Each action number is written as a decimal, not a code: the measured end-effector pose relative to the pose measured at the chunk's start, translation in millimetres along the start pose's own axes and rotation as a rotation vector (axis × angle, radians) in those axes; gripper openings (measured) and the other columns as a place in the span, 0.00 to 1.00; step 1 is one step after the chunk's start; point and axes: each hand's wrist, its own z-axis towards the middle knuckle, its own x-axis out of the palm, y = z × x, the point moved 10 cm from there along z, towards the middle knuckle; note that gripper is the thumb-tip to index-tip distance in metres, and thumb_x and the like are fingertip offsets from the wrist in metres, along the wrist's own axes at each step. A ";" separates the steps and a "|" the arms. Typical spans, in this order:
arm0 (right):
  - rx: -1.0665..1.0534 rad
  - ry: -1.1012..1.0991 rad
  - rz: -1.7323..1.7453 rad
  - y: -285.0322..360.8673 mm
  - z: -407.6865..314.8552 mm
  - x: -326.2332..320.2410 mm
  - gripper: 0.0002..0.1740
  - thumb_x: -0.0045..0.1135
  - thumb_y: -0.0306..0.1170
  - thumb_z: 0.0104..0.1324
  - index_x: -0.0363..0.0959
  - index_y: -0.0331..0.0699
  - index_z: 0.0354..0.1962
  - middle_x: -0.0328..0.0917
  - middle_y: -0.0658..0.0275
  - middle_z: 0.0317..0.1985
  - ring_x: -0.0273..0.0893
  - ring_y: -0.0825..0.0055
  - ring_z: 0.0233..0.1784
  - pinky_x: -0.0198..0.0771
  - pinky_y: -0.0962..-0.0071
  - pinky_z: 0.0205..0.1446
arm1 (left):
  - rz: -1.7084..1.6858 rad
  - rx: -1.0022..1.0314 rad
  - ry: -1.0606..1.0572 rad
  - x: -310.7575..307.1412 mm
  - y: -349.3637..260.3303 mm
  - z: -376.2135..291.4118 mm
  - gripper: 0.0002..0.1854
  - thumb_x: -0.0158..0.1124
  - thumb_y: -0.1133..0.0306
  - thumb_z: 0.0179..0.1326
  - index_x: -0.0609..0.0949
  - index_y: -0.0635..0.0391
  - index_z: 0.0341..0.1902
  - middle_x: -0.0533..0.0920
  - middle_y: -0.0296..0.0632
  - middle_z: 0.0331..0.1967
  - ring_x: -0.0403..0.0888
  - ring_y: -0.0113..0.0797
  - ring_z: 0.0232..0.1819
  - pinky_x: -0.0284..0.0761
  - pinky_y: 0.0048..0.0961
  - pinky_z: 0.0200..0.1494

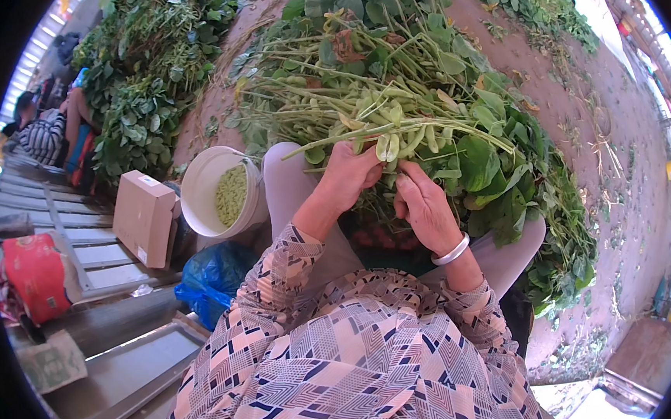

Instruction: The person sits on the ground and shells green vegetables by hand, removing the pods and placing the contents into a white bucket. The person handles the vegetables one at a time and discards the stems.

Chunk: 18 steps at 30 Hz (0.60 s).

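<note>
A split soybean pod [388, 147] shows its pale inside at the fingertips of my left hand [349, 173], which grips it. Just below and to the right, my right hand [426, 206] has thumb and forefinger close together near the pod's lower end; whether anything is between them is hidden. A silver-coloured bangle [452, 250] circles the right wrist. Cut soybean stalks [363, 99] with green pods and leaves are heaped before me and over my lap. Left of my knee stands a white plastic bucket [197, 190] with shelled green beans [232, 194] in it.
A cardboard box [144, 217] and a knotted blue plastic bag [215, 282] lie at my left, near a red sack [37, 277]. Another soybean heap [141, 100] rises at the far left beside a seated person [44, 133]. Loose leaves litter the earthen ground [620, 189].
</note>
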 end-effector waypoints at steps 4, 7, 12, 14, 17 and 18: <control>0.066 0.001 0.138 -18.1 5.2 2.3 0.19 0.41 0.38 0.73 0.68 0.33 0.53 0.65 0.69 0.18 0.57 0.85 0.18 0.53 0.82 0.21 | 0.021 -0.002 -0.059 -1.1 2.9 -2.5 0.08 0.61 0.65 0.66 0.79 0.58 0.39 0.68 0.24 0.17 0.56 0.15 0.14 0.46 0.18 0.17; 0.266 0.009 0.405 -40.9 3.0 5.4 0.18 0.43 0.37 0.72 0.67 0.37 0.54 0.62 0.70 0.18 0.52 0.86 0.14 0.46 0.83 0.16 | -0.038 -0.073 -0.065 -0.7 9.1 -3.5 0.07 0.61 0.67 0.65 0.78 0.58 0.38 0.68 0.25 0.17 0.56 0.15 0.13 0.46 0.17 0.16; 0.450 0.199 0.646 -42.7 -6.9 22.5 0.17 0.43 0.37 0.72 0.66 0.43 0.55 0.58 0.72 0.17 0.46 0.88 0.11 0.40 0.85 0.12 | -0.305 -0.213 0.124 3.6 21.7 -1.7 0.08 0.57 0.68 0.66 0.76 0.59 0.34 0.64 0.28 0.18 0.56 0.18 0.15 0.49 0.16 0.16; 0.450 0.245 0.662 -41.1 -8.3 26.3 0.16 0.43 0.37 0.72 0.66 0.43 0.54 0.58 0.72 0.17 0.46 0.89 0.11 0.40 0.86 0.12 | -0.393 -0.268 0.139 1.7 32.1 -0.9 0.07 0.56 0.68 0.66 0.76 0.59 0.35 0.65 0.29 0.18 0.56 0.18 0.15 0.49 0.16 0.15; 0.456 0.276 0.647 -38.9 -10.8 25.4 0.15 0.42 0.37 0.72 0.67 0.43 0.53 0.59 0.73 0.17 0.47 0.89 0.11 0.40 0.85 0.12 | -0.459 -0.275 0.172 2.4 37.2 -0.7 0.08 0.55 0.68 0.65 0.77 0.60 0.37 0.67 0.30 0.18 0.56 0.18 0.14 0.49 0.16 0.13; 0.459 0.279 0.624 -41.4 -10.3 23.9 0.16 0.42 0.38 0.72 0.67 0.43 0.53 0.59 0.73 0.16 0.48 0.89 0.12 0.40 0.85 0.13 | -0.450 -0.263 0.168 2.7 36.8 -1.4 0.08 0.55 0.68 0.65 0.77 0.60 0.37 0.67 0.30 0.18 0.56 0.18 0.14 0.49 0.16 0.13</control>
